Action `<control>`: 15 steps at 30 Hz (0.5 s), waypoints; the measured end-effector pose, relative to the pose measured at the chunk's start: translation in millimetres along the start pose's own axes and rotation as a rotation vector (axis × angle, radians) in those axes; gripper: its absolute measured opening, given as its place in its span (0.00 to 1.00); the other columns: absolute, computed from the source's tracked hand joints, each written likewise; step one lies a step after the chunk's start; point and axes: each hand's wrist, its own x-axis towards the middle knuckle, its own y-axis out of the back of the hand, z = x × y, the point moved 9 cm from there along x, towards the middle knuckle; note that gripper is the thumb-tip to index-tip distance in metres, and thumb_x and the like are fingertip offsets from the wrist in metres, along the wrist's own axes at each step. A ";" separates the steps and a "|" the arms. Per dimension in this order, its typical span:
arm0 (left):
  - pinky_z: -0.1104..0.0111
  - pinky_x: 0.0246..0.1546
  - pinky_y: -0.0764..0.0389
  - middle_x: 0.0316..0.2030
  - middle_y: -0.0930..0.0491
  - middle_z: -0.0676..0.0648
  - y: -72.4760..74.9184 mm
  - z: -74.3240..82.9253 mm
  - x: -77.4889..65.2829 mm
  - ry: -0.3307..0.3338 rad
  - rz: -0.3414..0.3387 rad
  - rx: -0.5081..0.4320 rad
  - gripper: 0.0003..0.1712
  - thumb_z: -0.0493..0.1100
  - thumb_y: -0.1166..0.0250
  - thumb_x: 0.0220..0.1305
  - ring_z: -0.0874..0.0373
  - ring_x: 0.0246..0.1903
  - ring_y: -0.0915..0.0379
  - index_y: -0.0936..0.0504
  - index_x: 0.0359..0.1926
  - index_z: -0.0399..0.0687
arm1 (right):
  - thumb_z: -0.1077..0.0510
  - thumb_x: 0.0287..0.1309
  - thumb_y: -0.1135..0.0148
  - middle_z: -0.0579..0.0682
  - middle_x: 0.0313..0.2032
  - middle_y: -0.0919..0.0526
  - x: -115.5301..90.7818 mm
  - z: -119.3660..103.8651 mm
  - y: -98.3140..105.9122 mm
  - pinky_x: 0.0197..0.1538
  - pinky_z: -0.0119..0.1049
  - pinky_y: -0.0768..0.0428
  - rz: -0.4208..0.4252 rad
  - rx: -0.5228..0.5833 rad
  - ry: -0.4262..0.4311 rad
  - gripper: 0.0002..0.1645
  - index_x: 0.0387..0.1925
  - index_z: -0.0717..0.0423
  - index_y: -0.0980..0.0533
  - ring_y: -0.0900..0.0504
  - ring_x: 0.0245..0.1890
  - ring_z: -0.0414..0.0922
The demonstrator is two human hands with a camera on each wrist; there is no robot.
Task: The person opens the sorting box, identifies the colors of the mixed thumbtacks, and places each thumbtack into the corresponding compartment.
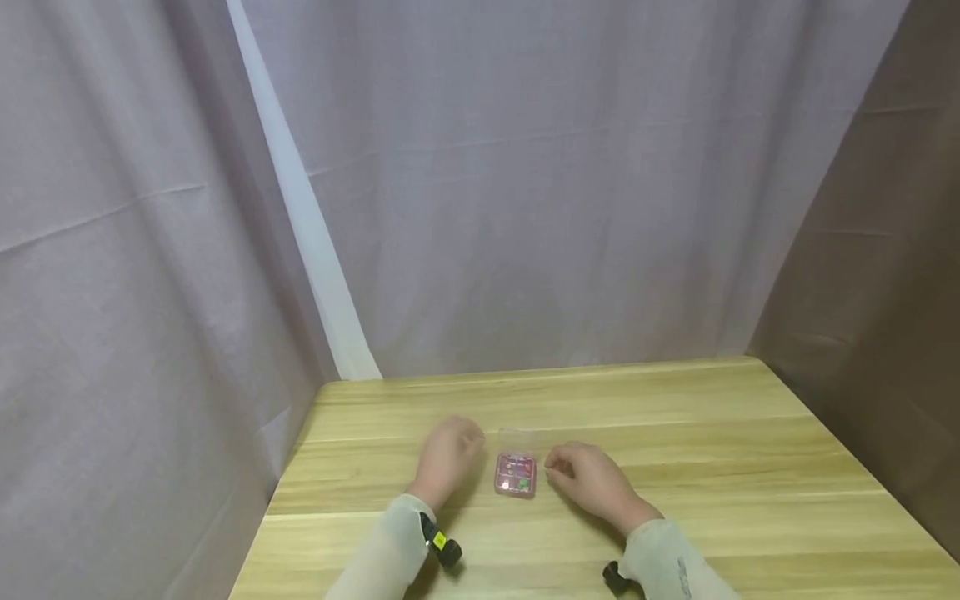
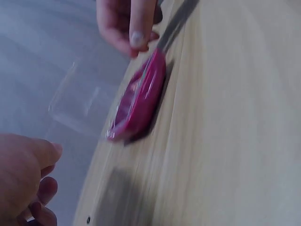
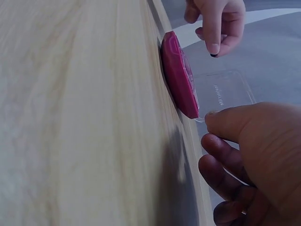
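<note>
A small pink pill case [image 1: 515, 476] lies on the wooden table, its clear lid [image 1: 517, 439] swung up at the far side. Its compartments hold small coloured pieces, among them a green one [image 1: 522, 483] and a red one [image 1: 527, 468]. My left hand [image 1: 450, 454] hovers left of the case, fingers loosely bent. A tiny dark spot shows at its fingertip in the right wrist view. On the other side, my right hand [image 1: 588, 477] has its thumb apart from its curved fingers [image 3: 225, 153], with nothing seen between them. The right thumb overlaps the lid's corner in that view.
The table [image 1: 750, 467] has light wood grain and ends at a back edge before grey curtains [image 1: 525, 208]. A pale strip [image 1: 300, 192] shows between the curtains at the left. Black camera straps [image 1: 438, 540] sit on both sleeved wrists.
</note>
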 end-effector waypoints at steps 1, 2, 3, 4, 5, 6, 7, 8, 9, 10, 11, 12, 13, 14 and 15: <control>0.56 0.43 0.18 0.36 0.17 0.54 -1.5 3.8 -1.4 -0.007 -0.004 -0.007 0.05 0.46 0.37 0.63 0.60 0.38 0.25 0.16 0.38 0.56 | 0.50 0.53 0.29 0.33 0.29 0.20 0.0 -0.2 0.3 0.39 0.39 0.19 -0.002 -0.002 -0.002 0.07 0.35 0.40 0.18 0.25 0.30 0.33; 0.57 0.42 0.18 0.35 0.18 0.55 -3.8 6.6 -2.7 -0.010 -0.010 -0.011 0.04 0.45 0.37 0.62 0.61 0.37 0.26 0.17 0.37 0.57 | 0.51 0.53 0.29 0.33 0.29 0.20 0.0 -0.2 0.5 0.38 0.39 0.19 -0.005 -0.003 -0.004 0.07 0.35 0.40 0.18 0.25 0.30 0.33; 0.59 0.41 0.19 0.34 0.18 0.57 -6.7 8.5 -4.2 -0.009 -0.020 -0.011 0.03 0.46 0.37 0.62 0.62 0.36 0.26 0.17 0.36 0.59 | 0.51 0.53 0.29 0.33 0.29 0.20 -0.2 0.2 0.5 0.39 0.39 0.19 -0.008 -0.006 -0.007 0.07 0.35 0.40 0.18 0.25 0.30 0.33; 0.59 0.40 0.19 0.33 0.19 0.58 -9.4 10.8 -5.7 -0.012 -0.028 -0.011 0.03 0.45 0.37 0.62 0.63 0.35 0.27 0.17 0.35 0.59 | 0.51 0.53 0.29 0.33 0.30 0.19 -0.4 0.2 0.8 0.39 0.39 0.19 -0.011 -0.006 -0.010 0.07 0.35 0.40 0.18 0.25 0.30 0.33; 0.60 0.39 0.19 0.33 0.19 0.58 -12.2 13.2 -7.0 -0.021 -0.034 -0.008 0.03 0.45 0.36 0.61 0.63 0.35 0.27 0.17 0.34 0.60 | 0.50 0.53 0.29 0.33 0.30 0.19 -0.5 0.3 1.0 0.39 0.39 0.19 -0.013 -0.007 -0.012 0.07 0.36 0.40 0.18 0.25 0.30 0.33; 0.60 0.39 0.19 0.32 0.19 0.59 -15.2 15.7 -8.3 -0.031 -0.045 -0.005 0.03 0.45 0.36 0.61 0.64 0.34 0.27 0.16 0.33 0.60 | 0.50 0.54 0.29 0.33 0.30 0.19 -0.5 0.3 1.4 0.39 0.39 0.19 -0.014 -0.004 -0.014 0.07 0.36 0.40 0.18 0.24 0.30 0.33; 0.61 0.39 0.20 0.32 0.19 0.59 -18.1 18.4 -9.5 -0.045 -0.054 0.003 0.03 0.46 0.36 0.62 0.64 0.34 0.27 0.16 0.33 0.59 | 0.50 0.54 0.29 0.33 0.30 0.19 -0.5 0.3 2.0 0.40 0.40 0.19 -0.013 -0.002 -0.015 0.07 0.36 0.40 0.18 0.24 0.31 0.33; 0.61 0.39 0.20 0.32 0.19 0.60 -21.1 20.5 -10.6 -0.058 -0.062 0.014 0.03 0.46 0.36 0.62 0.64 0.34 0.27 0.15 0.34 0.59 | 0.50 0.54 0.30 0.34 0.30 0.19 -0.5 0.2 2.5 0.40 0.40 0.19 -0.012 0.000 -0.015 0.07 0.36 0.40 0.18 0.24 0.31 0.33; 0.61 0.40 0.20 0.32 0.19 0.60 -23.7 22.6 -11.8 -0.068 -0.073 0.021 0.04 0.47 0.36 0.63 0.64 0.35 0.27 0.15 0.34 0.59 | 0.50 0.54 0.30 0.34 0.30 0.18 -0.5 0.2 3.1 0.40 0.40 0.19 -0.010 0.000 -0.015 0.06 0.36 0.40 0.18 0.24 0.31 0.33; 0.60 0.41 0.19 0.33 0.19 0.60 -25.7 24.8 -12.8 -0.080 -0.080 0.028 0.04 0.47 0.36 0.63 0.64 0.35 0.27 0.15 0.35 0.58 | 0.50 0.54 0.30 0.34 0.30 0.18 -0.5 -0.1 3.7 0.40 0.40 0.19 -0.009 0.002 -0.014 0.06 0.36 0.40 0.18 0.24 0.31 0.33; 0.60 0.42 0.19 0.34 0.18 0.59 -27.3 26.8 -13.9 -0.089 -0.086 0.031 0.04 0.47 0.36 0.63 0.64 0.36 0.27 0.14 0.36 0.57 | 0.50 0.54 0.30 0.34 0.30 0.18 -0.5 -0.2 4.0 0.40 0.40 0.19 -0.008 0.002 -0.013 0.06 0.36 0.40 0.18 0.24 0.31 0.33; 0.60 0.42 0.19 0.34 0.18 0.59 -28.5 28.5 -15.0 -0.094 -0.093 0.034 0.05 0.47 0.36 0.64 0.64 0.37 0.27 0.14 0.38 0.57 | 0.50 0.54 0.30 0.34 0.30 0.18 -0.5 0.0 4.1 0.40 0.40 0.19 -0.007 0.000 -0.012 0.06 0.35 0.40 0.18 0.24 0.31 0.33; 0.59 0.43 0.19 0.35 0.18 0.59 -28.9 30.0 -16.1 -0.096 -0.096 0.035 0.05 0.47 0.36 0.64 0.64 0.37 0.26 0.14 0.38 0.57 | 0.50 0.54 0.30 0.34 0.30 0.18 -0.6 0.1 4.1 0.40 0.40 0.19 -0.007 -0.002 -0.012 0.06 0.35 0.40 0.18 0.24 0.31 0.33; 0.59 0.43 0.18 0.36 0.17 0.58 -29.5 30.9 -17.1 -0.092 -0.102 0.033 0.05 0.47 0.36 0.64 0.64 0.37 0.26 0.15 0.39 0.57 | 0.50 0.54 0.30 0.34 0.30 0.19 -0.7 0.2 4.1 0.39 0.40 0.19 -0.007 -0.002 -0.011 0.06 0.35 0.40 0.18 0.24 0.31 0.33; 0.59 0.44 0.18 0.36 0.17 0.58 -29.7 31.8 -18.0 -0.089 -0.109 0.032 0.05 0.47 0.36 0.64 0.63 0.38 0.26 0.15 0.39 0.56 | 0.50 0.54 0.30 0.34 0.30 0.19 -1.0 0.5 4.0 0.39 0.40 0.19 -0.007 -0.003 -0.010 0.06 0.35 0.40 0.18 0.24 0.30 0.33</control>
